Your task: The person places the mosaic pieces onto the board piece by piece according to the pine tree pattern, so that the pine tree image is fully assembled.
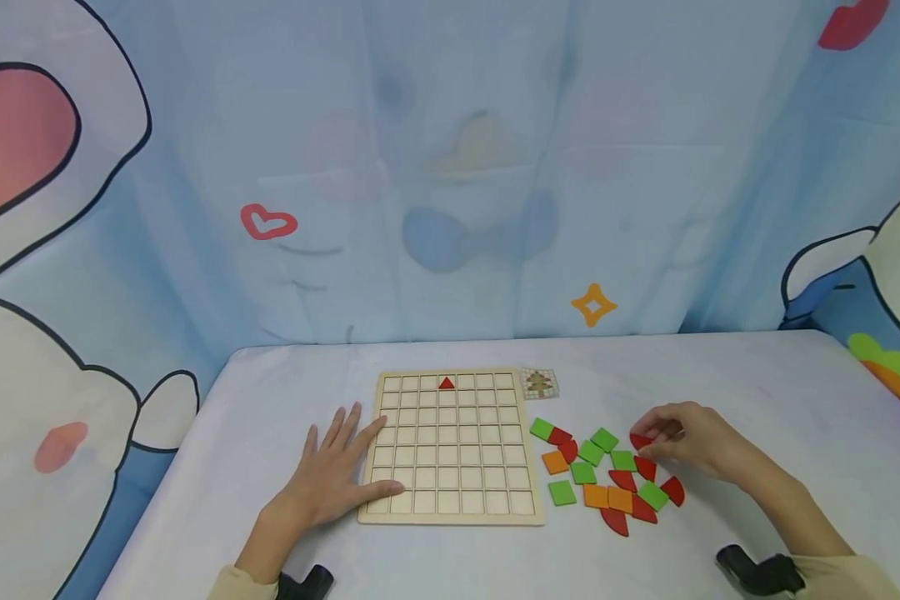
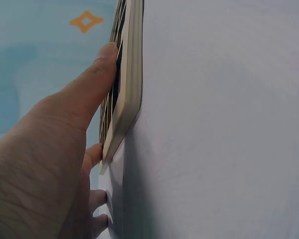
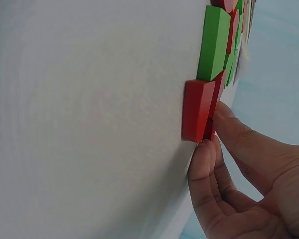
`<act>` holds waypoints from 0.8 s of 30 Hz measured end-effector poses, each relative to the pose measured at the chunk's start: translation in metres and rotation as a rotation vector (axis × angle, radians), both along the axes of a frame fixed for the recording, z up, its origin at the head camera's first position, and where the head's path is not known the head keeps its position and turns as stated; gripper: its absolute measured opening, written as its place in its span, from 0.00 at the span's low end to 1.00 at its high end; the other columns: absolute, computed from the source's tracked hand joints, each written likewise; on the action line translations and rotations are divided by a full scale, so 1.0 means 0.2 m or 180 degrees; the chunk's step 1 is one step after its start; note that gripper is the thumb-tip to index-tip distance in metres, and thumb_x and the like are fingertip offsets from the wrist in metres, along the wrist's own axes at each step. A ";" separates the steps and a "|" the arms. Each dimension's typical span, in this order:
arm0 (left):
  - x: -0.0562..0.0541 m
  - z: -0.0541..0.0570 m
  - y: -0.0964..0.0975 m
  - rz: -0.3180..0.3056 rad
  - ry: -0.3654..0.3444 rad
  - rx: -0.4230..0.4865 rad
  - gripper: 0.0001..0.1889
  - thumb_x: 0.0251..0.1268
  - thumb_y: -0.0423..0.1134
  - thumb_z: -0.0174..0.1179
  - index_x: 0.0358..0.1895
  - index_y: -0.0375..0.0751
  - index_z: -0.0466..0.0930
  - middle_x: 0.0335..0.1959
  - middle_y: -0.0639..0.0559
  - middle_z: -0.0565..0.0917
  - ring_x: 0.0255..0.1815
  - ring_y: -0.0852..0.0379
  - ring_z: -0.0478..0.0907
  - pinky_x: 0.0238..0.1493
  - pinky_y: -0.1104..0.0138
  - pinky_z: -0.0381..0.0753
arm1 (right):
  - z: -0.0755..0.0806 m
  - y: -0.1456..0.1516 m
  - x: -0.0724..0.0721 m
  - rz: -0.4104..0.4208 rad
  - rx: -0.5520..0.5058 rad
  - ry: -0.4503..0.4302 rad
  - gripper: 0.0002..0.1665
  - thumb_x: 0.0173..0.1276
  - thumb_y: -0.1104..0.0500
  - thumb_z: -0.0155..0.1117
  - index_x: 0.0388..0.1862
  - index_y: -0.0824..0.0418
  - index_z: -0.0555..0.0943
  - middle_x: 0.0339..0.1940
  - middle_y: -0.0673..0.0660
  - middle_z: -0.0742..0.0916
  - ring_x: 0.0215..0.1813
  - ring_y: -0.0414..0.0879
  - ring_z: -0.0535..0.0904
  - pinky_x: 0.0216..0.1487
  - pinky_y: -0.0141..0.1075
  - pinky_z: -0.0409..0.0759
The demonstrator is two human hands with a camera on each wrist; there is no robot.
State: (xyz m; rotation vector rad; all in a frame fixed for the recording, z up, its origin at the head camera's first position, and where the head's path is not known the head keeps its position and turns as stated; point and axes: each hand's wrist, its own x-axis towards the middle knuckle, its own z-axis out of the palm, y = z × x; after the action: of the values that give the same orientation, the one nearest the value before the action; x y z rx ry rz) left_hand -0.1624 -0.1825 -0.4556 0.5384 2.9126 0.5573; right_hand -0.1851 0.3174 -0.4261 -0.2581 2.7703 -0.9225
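Observation:
My left hand (image 1: pixel 335 475) lies with fingers spread at the left edge of a wooden grid board (image 1: pixel 450 520). Its thumb and index finger reach onto the board, and in the left wrist view the thumb (image 2: pixel 92 82) presses over the board's thick edge (image 2: pixel 132 74). A red triangle (image 1: pixel 446 383) sits in a top-row cell. Right of the board, my right hand (image 1: pixel 693 437) pinches a red tile (image 1: pixel 640 440) between thumb and fingertips at the far side of a loose pile. The fingers partly cover that tile.
Loose green squares (image 1: pixel 562 493), orange squares (image 1: pixel 555 462) and red quarter-round tiles (image 1: pixel 615 522) lie scattered between board and right hand. A small picture card (image 1: pixel 540 383) lies by the board's top right corner. A printed curtain (image 1: pixel 457 167) hangs behind the white table (image 1: pixel 270 375).

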 end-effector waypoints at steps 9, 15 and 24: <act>0.01 0.01 0.01 0.0047 -0.0005 -0.0014 0.50 0.65 0.73 0.59 0.83 0.49 0.60 0.85 0.35 0.50 0.85 0.33 0.43 0.77 0.28 0.41 | 0.00 -0.01 0.00 -0.0038 -0.0009 0.0009 0.14 0.63 0.70 0.76 0.47 0.70 0.87 0.34 0.52 0.84 0.39 0.48 0.78 0.35 0.30 0.82; 0.01 0.01 0.01 0.0075 0.0063 0.0043 0.50 0.63 0.73 0.61 0.81 0.47 0.64 0.84 0.34 0.53 0.85 0.32 0.46 0.77 0.29 0.42 | 0.01 -0.02 0.00 -0.0003 -0.0010 0.0041 0.14 0.63 0.70 0.75 0.48 0.71 0.86 0.35 0.53 0.84 0.40 0.48 0.78 0.36 0.30 0.83; 0.02 0.02 0.01 0.0043 -0.0009 0.0040 0.50 0.64 0.73 0.60 0.83 0.49 0.61 0.85 0.35 0.49 0.86 0.34 0.42 0.78 0.30 0.39 | -0.01 -0.02 0.04 0.0005 0.0039 0.0343 0.13 0.62 0.72 0.76 0.45 0.69 0.87 0.34 0.53 0.84 0.38 0.47 0.78 0.35 0.28 0.82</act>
State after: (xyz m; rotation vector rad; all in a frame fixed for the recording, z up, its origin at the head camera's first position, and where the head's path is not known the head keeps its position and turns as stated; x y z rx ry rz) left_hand -0.1575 -0.1806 -0.4517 0.5196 2.9140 0.5781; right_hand -0.1775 0.3144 -0.4287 -0.3170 2.8722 -0.9169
